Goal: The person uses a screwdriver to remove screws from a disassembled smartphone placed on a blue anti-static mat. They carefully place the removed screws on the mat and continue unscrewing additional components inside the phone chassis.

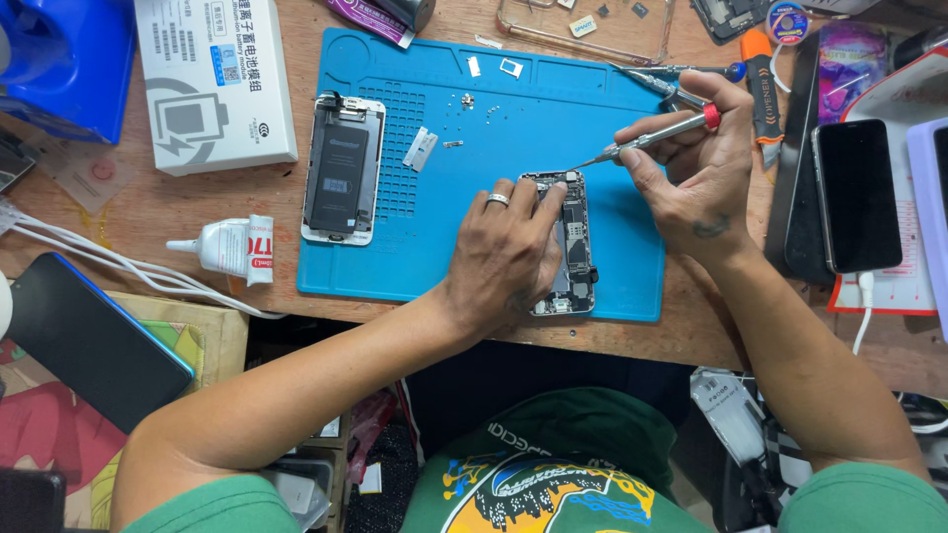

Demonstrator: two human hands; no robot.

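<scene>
An opened phone body [571, 229] with its circuit board showing lies on the blue work mat [474, 266]. My left hand [504, 259] presses down on it, fingers spread over its left side, a ring on one finger. My right hand [696, 168] grips a slim silver screwdriver [652, 140] with a red collar; its tip touches the phone's top edge. The detached screen and battery assembly [342, 168] lies on the mat's left edge. Small screws and metal brackets [423, 146] are scattered on the mat.
A white box [212, 79] and a glue tube [229, 247] lie left of the mat. A dark phone [857, 195] on a cable sits at right, another phone [94, 341] at lower left. Tweezers and an orange-handled tool [758, 79] rest at the top right.
</scene>
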